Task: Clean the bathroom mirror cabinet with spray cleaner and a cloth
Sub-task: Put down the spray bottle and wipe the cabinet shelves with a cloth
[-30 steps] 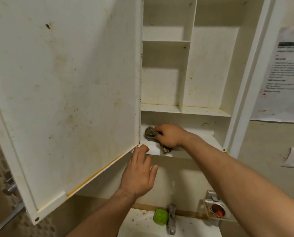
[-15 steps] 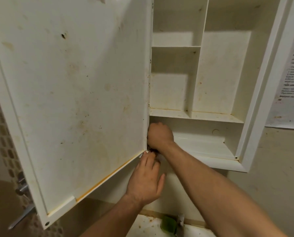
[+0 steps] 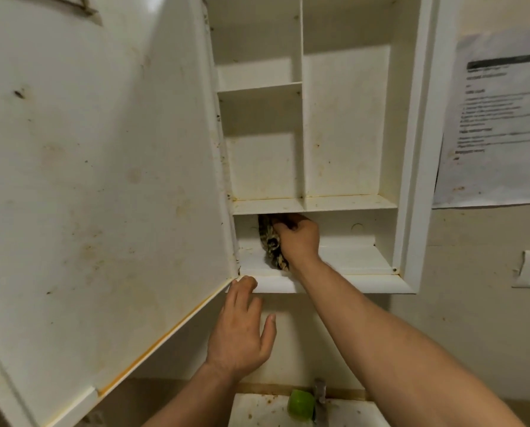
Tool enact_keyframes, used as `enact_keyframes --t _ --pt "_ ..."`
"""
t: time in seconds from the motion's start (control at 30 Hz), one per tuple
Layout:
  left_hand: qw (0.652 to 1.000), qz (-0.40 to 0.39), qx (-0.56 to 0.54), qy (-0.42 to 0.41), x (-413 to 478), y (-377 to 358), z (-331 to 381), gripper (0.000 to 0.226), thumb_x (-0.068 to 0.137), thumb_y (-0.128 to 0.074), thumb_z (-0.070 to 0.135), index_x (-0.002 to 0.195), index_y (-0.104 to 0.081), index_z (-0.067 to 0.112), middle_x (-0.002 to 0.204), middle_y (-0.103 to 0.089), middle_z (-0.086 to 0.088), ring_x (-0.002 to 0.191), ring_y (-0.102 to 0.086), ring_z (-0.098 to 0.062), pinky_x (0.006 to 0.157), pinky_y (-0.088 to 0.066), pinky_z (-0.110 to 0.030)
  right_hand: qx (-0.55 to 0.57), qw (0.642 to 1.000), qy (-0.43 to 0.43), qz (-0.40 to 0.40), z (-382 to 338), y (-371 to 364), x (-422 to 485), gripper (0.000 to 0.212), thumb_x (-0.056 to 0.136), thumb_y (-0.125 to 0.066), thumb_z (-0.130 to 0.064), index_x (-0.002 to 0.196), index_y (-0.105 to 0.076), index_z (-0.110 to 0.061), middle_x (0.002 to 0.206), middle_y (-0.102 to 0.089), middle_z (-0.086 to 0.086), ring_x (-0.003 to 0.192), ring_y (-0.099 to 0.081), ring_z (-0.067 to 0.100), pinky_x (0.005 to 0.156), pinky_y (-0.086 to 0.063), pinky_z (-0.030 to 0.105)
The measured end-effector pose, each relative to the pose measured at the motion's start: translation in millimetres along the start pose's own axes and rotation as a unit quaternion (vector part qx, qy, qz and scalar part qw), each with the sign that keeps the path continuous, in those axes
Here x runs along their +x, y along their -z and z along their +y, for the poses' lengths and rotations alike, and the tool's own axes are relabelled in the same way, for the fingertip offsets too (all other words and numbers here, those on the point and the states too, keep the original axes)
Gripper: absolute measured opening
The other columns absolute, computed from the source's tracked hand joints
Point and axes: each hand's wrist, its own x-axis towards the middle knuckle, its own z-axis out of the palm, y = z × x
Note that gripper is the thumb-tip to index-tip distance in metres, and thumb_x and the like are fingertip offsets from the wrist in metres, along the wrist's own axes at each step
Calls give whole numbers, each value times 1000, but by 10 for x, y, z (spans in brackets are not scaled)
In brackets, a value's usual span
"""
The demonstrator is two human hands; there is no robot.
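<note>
Two bare hands work at the open cabinet [image 3: 411,149]. Left of the cabinet's body, its stained door [image 3: 103,180] swings wide. Below the cabinet's left bottom corner the left hand [image 3: 242,334] is loosely spread, fingers straight, their tips touching the cabinet's front lip where the door meets it. In the cabinet's lowest compartment, toward its left end, the dark patterned cloth [image 3: 270,241] is bunched in the right hand [image 3: 299,238], whose fingers curl round it and seem to press it against the back wall under the shelf. Half a second ago that hand sat hard in the compartment's left corner, cloth hidden; now it is a little rightward and higher. The left hand has kept its place. Right of the cabinet hangs a printed sheet [image 3: 497,118], its lines too blurred to read.
</note>
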Motion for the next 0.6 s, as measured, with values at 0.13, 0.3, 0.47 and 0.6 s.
enact_keyframes --t 0.13,0.3,0.47,0.6 --pt "1000 1 12 -6 2 4 -8 40 96 -50 41 113 -64 7 137 -46 -11 133 -44 -28 115 -39 -40 29 994 -9 107 37 -229 -129 14 92 -67 -21 104 -73 -24 91 -69 -13 91 -67 14 81 -52 27" --pt "1000 -13 -2 -15 51 119 26 44 95 -55 34 130 -59 8 139 -48 -10 133 -44 -25 116 -39 -41 107 987 -34 114 22 -589 -254 14 92 -65 -17 100 -74 -21 93 -74 -9 90 -69 15 83 -57 32" --pt "1000 0 -21 -6 33 128 61 33 96 -55 35 116 -63 9 136 -49 -10 134 -44 -26 116 -40 -44 -104 987 111 -52 48 -662 -136 16 91 -61 -8 85 -76 -8 78 -73 2 71 -67 22 64 -53 30" --pt "1000 18 -7 8 30 107 136 33 95 -54 36 105 -68 8 130 -52 -11 130 -47 -27 123 -27 -38 -324 911 190 -172 20 -380 -32 21 98 -58 -11 83 -71 -7 73 -63 -4 66 -58 13 56 -37 16"
